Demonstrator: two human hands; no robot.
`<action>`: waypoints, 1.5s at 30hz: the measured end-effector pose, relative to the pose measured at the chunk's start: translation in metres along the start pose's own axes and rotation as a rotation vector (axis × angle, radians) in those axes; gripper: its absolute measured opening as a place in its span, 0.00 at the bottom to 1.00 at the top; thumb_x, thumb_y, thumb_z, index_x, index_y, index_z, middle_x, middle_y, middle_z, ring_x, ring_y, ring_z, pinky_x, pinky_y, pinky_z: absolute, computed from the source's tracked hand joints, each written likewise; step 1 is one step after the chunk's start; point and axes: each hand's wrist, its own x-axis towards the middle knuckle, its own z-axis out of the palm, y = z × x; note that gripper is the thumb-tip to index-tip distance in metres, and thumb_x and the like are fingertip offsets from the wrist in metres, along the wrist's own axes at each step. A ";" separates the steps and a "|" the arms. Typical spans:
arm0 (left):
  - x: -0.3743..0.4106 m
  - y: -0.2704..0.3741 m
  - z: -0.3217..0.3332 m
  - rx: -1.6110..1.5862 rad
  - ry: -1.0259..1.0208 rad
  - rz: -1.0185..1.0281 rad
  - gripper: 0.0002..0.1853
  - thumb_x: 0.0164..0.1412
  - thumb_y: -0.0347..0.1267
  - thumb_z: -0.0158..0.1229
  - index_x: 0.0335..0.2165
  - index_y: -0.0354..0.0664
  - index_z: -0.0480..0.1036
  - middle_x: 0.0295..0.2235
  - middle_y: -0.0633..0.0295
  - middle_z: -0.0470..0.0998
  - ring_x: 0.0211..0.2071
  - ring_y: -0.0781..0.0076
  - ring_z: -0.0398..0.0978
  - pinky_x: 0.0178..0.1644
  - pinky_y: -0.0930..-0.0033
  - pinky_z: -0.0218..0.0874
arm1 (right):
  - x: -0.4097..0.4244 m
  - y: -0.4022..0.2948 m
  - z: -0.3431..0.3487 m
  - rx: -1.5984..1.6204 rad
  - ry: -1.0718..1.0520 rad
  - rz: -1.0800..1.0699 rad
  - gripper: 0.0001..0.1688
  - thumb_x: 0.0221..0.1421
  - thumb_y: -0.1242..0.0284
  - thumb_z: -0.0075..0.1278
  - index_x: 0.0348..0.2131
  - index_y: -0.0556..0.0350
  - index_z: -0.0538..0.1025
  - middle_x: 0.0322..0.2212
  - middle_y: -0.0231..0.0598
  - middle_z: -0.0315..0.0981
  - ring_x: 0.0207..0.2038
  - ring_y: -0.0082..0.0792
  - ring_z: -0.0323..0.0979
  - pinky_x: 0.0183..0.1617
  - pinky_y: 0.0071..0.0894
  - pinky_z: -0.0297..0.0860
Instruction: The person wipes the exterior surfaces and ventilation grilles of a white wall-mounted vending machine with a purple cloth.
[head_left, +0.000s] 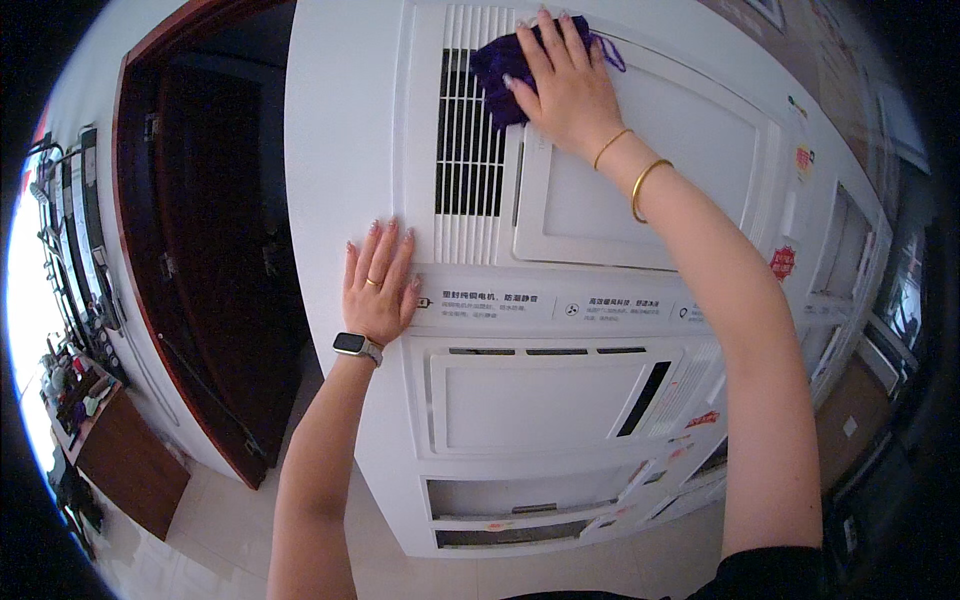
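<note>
My right hand (571, 101) lies spread over a dark purple cloth (499, 79), pressing it against the top of a white ceiling-heater unit mounted on an upright white display board (341, 97). The cloth covers the upper part of the unit's slatted vent grille (469, 172) and a corner of its framed cover panel (637, 195). A loop of the cloth hangs past my fingers. Lower down, my left hand (379, 289) rests flat on the board with nothing in it, fingers a little apart, beside the grille's lower left edge.
Below is a second white unit (544, 405), with recessed openings (517, 499) under it. A printed strip (555, 304) runs between the units. A dark wooden door (217, 187) stands left, near a brown cabinet (135, 465) with clutter on top. Red stickers (782, 263) dot the right side.
</note>
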 end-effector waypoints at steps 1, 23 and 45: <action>0.001 0.001 0.000 -0.004 -0.003 0.005 0.30 0.56 0.35 0.46 0.59 0.46 0.58 0.62 0.57 0.53 0.64 0.56 0.47 0.66 0.44 0.33 | -0.009 0.001 0.003 0.096 -0.013 -0.006 0.35 0.58 0.56 0.43 0.60 0.51 0.58 0.63 0.47 0.43 0.65 0.51 0.43 0.62 0.60 0.49; 0.008 0.010 -0.008 -0.087 0.059 -0.079 0.31 0.55 0.38 0.54 0.56 0.46 0.59 0.61 0.55 0.54 0.64 0.55 0.47 0.65 0.45 0.36 | -0.127 -0.016 -0.074 0.493 -0.115 -0.314 0.28 0.42 0.72 0.57 0.44 0.49 0.64 0.40 0.38 0.61 0.47 0.39 0.64 0.66 0.49 0.48; 0.141 0.089 -0.104 -0.728 -0.620 0.290 0.11 0.51 0.22 0.58 0.37 0.38 0.74 0.33 0.56 0.76 0.38 0.57 0.73 0.44 0.62 0.65 | -0.167 -0.021 -0.142 1.251 -0.692 0.523 0.38 0.46 0.57 0.60 0.51 0.60 0.68 0.44 0.47 0.69 0.50 0.38 0.64 0.56 0.37 0.58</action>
